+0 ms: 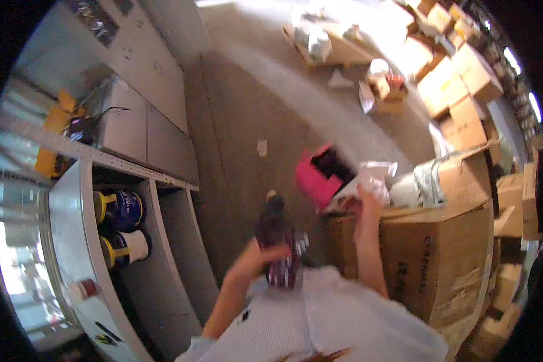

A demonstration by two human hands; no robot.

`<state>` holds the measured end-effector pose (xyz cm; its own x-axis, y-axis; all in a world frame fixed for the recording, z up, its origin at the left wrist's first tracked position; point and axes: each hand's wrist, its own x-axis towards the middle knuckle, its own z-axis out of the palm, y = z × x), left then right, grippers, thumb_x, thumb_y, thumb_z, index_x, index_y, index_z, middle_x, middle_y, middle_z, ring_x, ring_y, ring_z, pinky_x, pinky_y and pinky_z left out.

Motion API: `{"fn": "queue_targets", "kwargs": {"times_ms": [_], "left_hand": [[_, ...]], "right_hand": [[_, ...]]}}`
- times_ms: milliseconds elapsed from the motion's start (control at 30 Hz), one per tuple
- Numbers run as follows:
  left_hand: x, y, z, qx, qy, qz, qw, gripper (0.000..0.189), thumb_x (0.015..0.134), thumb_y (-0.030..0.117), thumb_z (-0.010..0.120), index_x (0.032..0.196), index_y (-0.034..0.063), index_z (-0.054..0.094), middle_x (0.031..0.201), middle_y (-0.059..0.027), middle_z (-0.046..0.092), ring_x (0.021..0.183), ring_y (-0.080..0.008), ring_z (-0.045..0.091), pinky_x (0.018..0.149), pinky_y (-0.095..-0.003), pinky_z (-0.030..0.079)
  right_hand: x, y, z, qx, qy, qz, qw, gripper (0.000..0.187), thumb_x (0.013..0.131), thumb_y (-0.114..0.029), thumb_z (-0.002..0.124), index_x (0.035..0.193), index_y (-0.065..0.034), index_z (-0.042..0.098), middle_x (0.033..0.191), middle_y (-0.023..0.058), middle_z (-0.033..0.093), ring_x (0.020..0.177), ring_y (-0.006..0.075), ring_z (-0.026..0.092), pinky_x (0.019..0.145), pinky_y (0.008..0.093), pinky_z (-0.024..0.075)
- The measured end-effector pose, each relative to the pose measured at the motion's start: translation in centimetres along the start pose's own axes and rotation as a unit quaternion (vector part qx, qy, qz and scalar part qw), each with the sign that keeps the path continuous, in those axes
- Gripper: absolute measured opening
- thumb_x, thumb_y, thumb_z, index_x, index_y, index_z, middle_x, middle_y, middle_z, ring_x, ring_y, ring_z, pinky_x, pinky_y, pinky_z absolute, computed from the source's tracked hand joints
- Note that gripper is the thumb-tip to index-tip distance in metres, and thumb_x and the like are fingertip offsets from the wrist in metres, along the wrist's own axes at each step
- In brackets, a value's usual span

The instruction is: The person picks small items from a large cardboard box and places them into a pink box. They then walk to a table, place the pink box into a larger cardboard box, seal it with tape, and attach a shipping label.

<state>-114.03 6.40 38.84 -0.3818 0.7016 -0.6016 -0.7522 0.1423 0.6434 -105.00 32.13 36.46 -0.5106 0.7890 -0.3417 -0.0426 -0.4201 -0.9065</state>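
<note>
My left hand (273, 255) is wrapped around a dark purple item (283, 271) with shiny streaks, held upright close to my shirt. Blur hides whether it is a bottle or a packet. To the right, my right hand (364, 201) grips the near right side of a bright pink box (311, 178). The box is tilted, its dark inside facing up, and it juts past the edge of a large cardboard carton (407, 258). Clear plastic wrapping (379, 174) lies just beyond my right fingers.
Grey metal shelving (172, 253) on my left holds two tubs, one a dark blue tub (129, 210). A grey plastic bag (427, 185) rests on the carton beside an open cardboard box (466, 174). Stacked cartons (461, 81) line the right; a wooden pallet (339, 52) lies ahead.
</note>
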Motion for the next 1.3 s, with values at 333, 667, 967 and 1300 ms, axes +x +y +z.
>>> {"fn": "queue_targets", "kwargs": {"times_ms": [333,667,967,1300], "left_hand": [[31.6,32.0,-9.6,0.029,0.049,0.251,0.966,0.032,0.091,0.023,0.07,0.114,0.0027,0.062,0.103,-0.0093,0.068,0.092,-0.0232,0.067,0.082,-0.0375,0.054],[53.2,24.3,-36.4,0.492,0.303,0.002,0.816,0.056,0.083,0.043,0.065,0.116,-0.003,0.062,0.108,-0.0293,0.065,0.099,-0.044,0.063,0.086,-0.0502,0.049],[50.1,30.6,-36.7,0.457,0.389,-0.301,0.741,0.047,0.082,0.032,0.065,0.12,0.0053,0.06,0.11,-0.0239,0.066,0.102,-0.0451,0.062,0.086,-0.052,0.051],[85.7,66.2,-42.8,0.493,0.405,-0.168,0.751,0.035,0.081,0.025,0.066,0.111,0.0071,0.061,0.108,-0.0197,0.068,0.101,-0.0406,0.064,0.084,-0.0513,0.052]], "right_hand": [[16.5,-3.4,4.4,-0.081,0.255,0.017,0.963,0.023,0.095,-0.027,0.061,0.1,-0.0049,0.064,0.084,0.0063,0.067,0.074,0.017,0.065,0.075,0.0316,0.0523],[44.5,-5.3,19.6,0.012,0.288,0.067,0.955,0.015,0.096,-0.019,0.059,0.095,-0.0055,0.064,0.082,0.0045,0.065,0.068,0.0165,0.062,0.062,0.0312,0.0497],[80.2,-14.0,46.0,-0.019,0.044,0.058,0.997,0.018,0.094,-0.017,0.056,0.097,-0.002,0.064,0.077,0.0067,0.066,0.06,0.0164,0.064,0.059,0.0287,0.0554],[107.9,-14.7,62.8,0.131,0.054,0.075,0.987,0.02,0.093,-0.026,0.06,0.094,-0.0068,0.063,0.077,0.0047,0.068,0.059,0.0156,0.063,0.052,0.0275,0.054]]}}
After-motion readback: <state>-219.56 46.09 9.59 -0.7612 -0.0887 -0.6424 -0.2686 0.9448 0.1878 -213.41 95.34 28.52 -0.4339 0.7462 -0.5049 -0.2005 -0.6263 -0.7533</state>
